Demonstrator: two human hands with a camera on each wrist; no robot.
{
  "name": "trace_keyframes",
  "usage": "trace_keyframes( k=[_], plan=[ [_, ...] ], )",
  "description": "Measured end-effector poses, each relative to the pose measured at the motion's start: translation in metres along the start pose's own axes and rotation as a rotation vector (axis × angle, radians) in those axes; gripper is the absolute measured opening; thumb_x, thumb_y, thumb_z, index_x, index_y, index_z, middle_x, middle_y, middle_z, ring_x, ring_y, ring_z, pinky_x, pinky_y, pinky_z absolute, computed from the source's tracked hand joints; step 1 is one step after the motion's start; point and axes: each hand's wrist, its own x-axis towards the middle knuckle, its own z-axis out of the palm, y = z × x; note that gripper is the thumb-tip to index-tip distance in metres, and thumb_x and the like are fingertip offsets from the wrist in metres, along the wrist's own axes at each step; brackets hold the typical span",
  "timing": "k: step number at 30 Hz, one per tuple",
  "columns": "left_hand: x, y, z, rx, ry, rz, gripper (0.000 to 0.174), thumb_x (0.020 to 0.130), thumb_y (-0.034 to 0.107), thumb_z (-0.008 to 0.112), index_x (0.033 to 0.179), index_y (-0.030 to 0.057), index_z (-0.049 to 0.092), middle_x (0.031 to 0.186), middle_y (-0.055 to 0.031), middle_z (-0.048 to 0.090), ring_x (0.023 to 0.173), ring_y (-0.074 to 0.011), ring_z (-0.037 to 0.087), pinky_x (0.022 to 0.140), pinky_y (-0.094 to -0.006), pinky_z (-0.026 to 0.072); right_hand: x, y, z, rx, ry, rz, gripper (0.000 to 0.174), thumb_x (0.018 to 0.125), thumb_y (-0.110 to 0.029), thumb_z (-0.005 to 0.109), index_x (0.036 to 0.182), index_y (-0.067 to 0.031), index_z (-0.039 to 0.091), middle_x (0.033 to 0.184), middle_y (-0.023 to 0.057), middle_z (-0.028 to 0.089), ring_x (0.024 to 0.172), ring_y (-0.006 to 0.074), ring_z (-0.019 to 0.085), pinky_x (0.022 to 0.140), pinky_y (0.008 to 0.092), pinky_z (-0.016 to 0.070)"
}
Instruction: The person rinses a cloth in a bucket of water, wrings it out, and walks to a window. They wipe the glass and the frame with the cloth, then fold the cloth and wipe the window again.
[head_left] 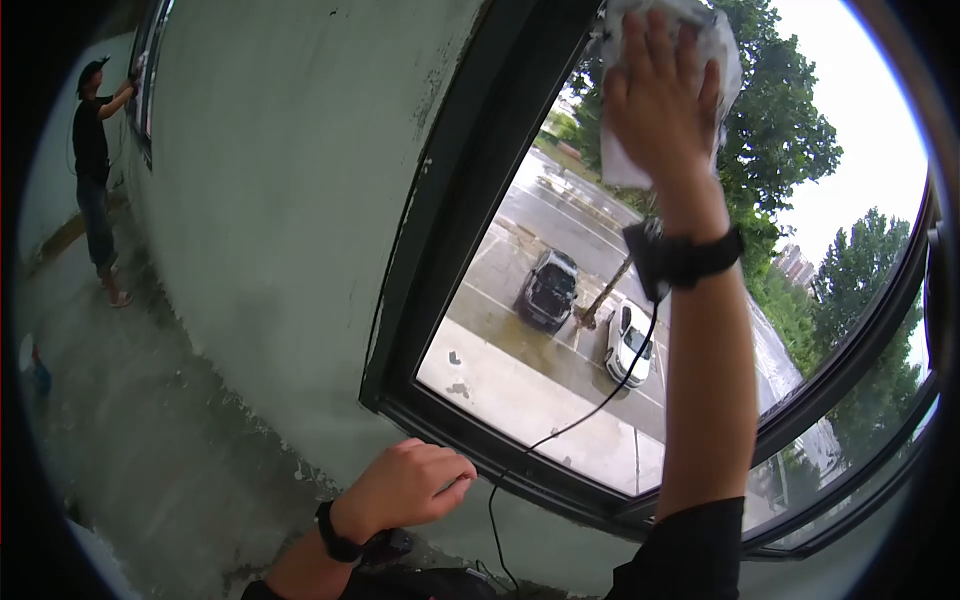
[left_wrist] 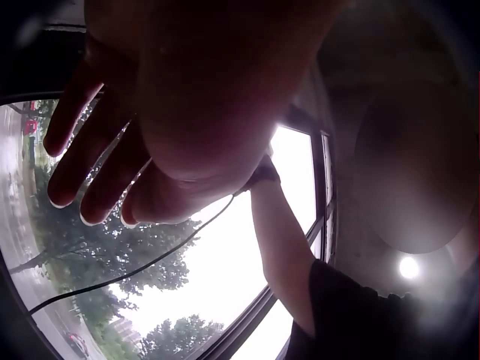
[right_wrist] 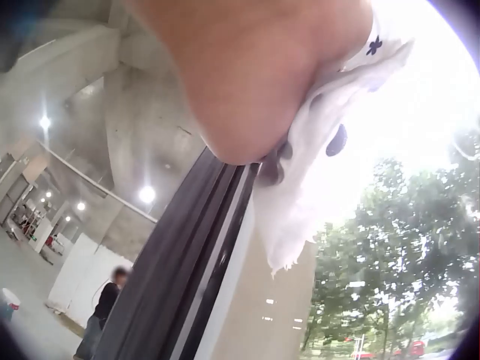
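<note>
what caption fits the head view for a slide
Right hand presses a white cloth on the window glass, left hand curled by the frame

Inside the window frame [head_left: 445, 230], the lower pane [head_left: 530, 390] is lying open; a cable [head_left: 600, 402] is hanging across it toward the frame's sill.

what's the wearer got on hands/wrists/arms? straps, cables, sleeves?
No gloves on either. By the right hand, a black wrist strap with a small black camera unit; a thin black cable trails down from it. By the left hand, a black band with a black unit. Black sleeve, right forearm bare.
</note>
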Motion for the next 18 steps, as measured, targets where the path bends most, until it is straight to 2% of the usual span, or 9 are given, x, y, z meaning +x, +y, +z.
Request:
trace_keyframes(
  k=[1, 3, 6, 7, 8, 10, 14, 16, 18],
  plan=[
    [0.001, -0.002, 0.001, -0.008, 0.008, 0.001, 0.01, 0.082, 0.018, 0.065, 0.085, 0.0088, 0.066, 0.083, -0.0047, 0.068, 0.076, -0.0243, 0.064, 0.074, -0.0358, 0.0485, 0.019, 0.005, -0.007, -0.009, 0.012, 0.0, 0.056, 0.093, -0.036, 0.04, 0.146, -0.0201, 0.033, 0.152, 0.0065, 0.03, 0.142, 0.0327, 0.022, 0.114, 0.0526, 0.0108],
    [0.004, -0.002, 0.004, 0.004, 0.028, 0.023, 0.009, 0.083, 0.018, 0.063, 0.086, 0.009, 0.065, 0.08, -0.004, 0.067, 0.076, -0.0235, 0.064, 0.073, -0.0357, 0.0487, 0.053, 0.011, -0.02, 0.052, -0.215, 0.052, 0.057, 0.098, -0.035, 0.027, 0.149, -0.0097, 0.025, 0.156, 0.0119, 0.018, 0.146, 0.0322, 0.006, 0.117, 0.0483, 0.0022],
    [0.008, 0.0, 0.005, 0.006, 0.017, 0.03, 0.009, 0.083, 0.018, 0.061, 0.086, 0.0095, 0.065, 0.078, -0.0038, 0.065, 0.076, -0.023, 0.064, 0.072, -0.0357, 0.0492, 0.075, 0.014, -0.017, 0.112, -0.226, 0.065, 0.058, 0.097, -0.033, 0.03, 0.149, -0.009, 0.024, 0.156, 0.0124, 0.018, 0.146, 0.0327, 0.005, 0.117, 0.0497, 0.0023],
    [0.01, 0.001, 0.006, -0.01, 0.0, 0.029, 0.01, 0.083, 0.018, 0.061, 0.086, 0.0093, 0.065, 0.078, -0.0041, 0.065, 0.076, -0.0234, 0.064, 0.072, -0.0359, 0.0493, 0.068, 0.007, -0.024, 0.078, -0.143, 0.058, 0.058, 0.097, -0.032, 0.031, 0.146, -0.0031, 0.027, 0.154, 0.0167, 0.022, 0.144, 0.0342, 0.012, 0.117, 0.0486, 0.0083],
    [0.012, 0.003, 0.007, -0.029, -0.018, 0.027, 0.01, 0.083, 0.018, 0.062, 0.087, 0.0091, 0.065, 0.079, -0.0044, 0.065, 0.076, -0.0237, 0.064, 0.072, -0.0361, 0.0494, 0.062, 0.009, -0.014, 0.069, -0.142, 0.059, 0.058, 0.097, -0.032, 0.031, 0.146, -0.0031, 0.027, 0.154, 0.0167, 0.022, 0.144, 0.0342, 0.012, 0.117, 0.0486, 0.0083],
    [0.009, 0.002, 0.014, -0.033, -0.049, 0.022, 0.011, 0.083, 0.019, 0.062, 0.088, 0.0089, 0.066, 0.082, -0.005, 0.067, 0.078, -0.0242, 0.064, 0.074, -0.0359, 0.0493, 0.05, 0.007, 0.006, -0.029, 0.059, 0.018, 0.054, 0.094, -0.035, 0.039, 0.146, -0.0205, 0.032, 0.152, 0.0072, 0.031, 0.142, 0.034, 0.022, 0.114, 0.0527, 0.0115],
    [0.009, -0.001, 0.022, -0.051, -0.084, 0.013, 0.013, 0.084, 0.021, 0.062, 0.088, 0.0091, 0.066, 0.086, -0.0051, 0.068, 0.08, -0.025, 0.064, 0.076, -0.0358, 0.0491, -0.005, -0.013, -0.012, 0.092, -0.006, 0.082, 0.049, 0.094, -0.03, 0.042, 0.142, -0.0205, 0.04, 0.151, 0.0081, 0.032, 0.142, 0.0338, 0.022, 0.113, 0.0534, 0.0118],
    [0.011, 0.002, 0.027, -0.05, -0.108, 0.011, 0.014, 0.084, 0.021, 0.061, 0.089, 0.0092, 0.066, 0.086, -0.0051, 0.068, 0.08, -0.0253, 0.064, 0.076, -0.0359, 0.0491, -0.029, -0.029, -0.027, 0.181, -0.036, 0.115, 0.048, 0.091, -0.026, 0.045, 0.138, -0.017, 0.046, 0.15, 0.0075, 0.035, 0.143, 0.0306, 0.02, 0.115, 0.0513, 0.0065],
    [0.013, 0.006, 0.031, -0.043, -0.143, 0.01, 0.014, 0.084, 0.021, 0.061, 0.09, 0.0093, 0.066, 0.086, -0.0051, 0.068, 0.08, -0.0255, 0.064, 0.076, -0.036, 0.049, -0.053, -0.051, -0.029, 0.293, -0.034, 0.11, 0.05, 0.089, -0.023, 0.049, 0.138, -0.0149, 0.045, 0.15, 0.009, 0.034, 0.144, 0.0314, 0.017, 0.116, 0.0522, 0.0041]
  ],
)
